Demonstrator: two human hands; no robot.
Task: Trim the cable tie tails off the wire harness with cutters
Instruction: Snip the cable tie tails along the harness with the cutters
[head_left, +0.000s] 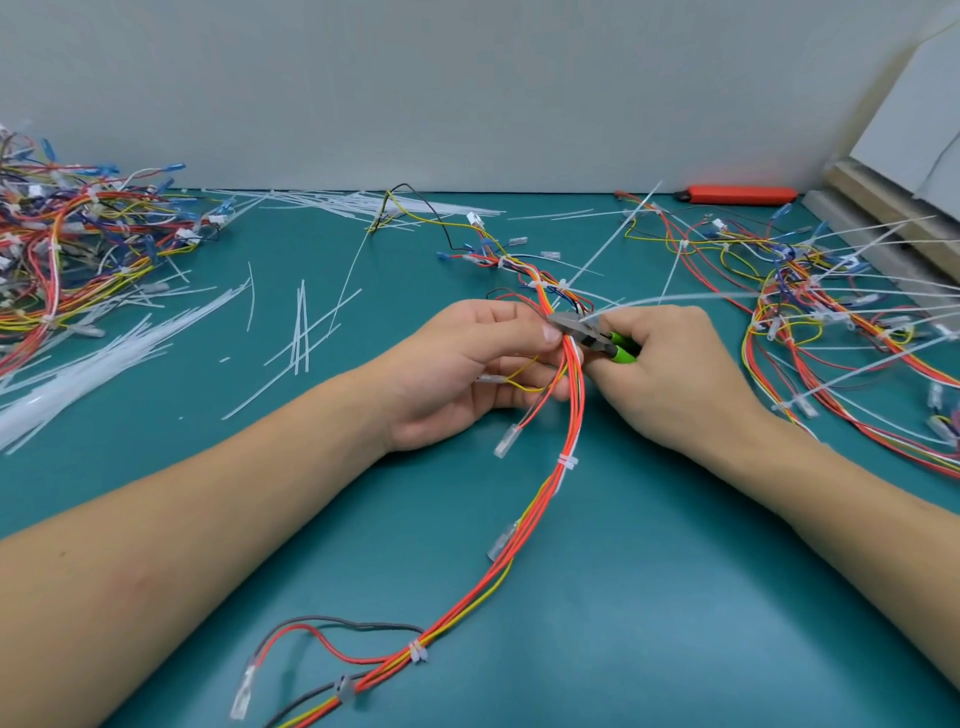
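A wire harness (550, 493) of orange, red and yellow wires runs from the table's near edge up to the middle. My left hand (462, 364) grips its bundle just left of the cutters, thumb on top. My right hand (670, 369) holds green-handled cutters (597, 335), whose grey jaws sit at the bundle where a long white cable tie tail (675, 299) sticks out to the right. Lower down the harness, trimmed white ties (567, 461) (418, 651) wrap the wires.
A heap of harnesses (78, 249) lies at the far left, with cut white tails (104, 358) scattered beside it. More harnesses with long untrimmed tails (831, 322) spread at the right. An orange knife (737, 194) lies by the back wall. Boards (883, 218) lean at the far right.
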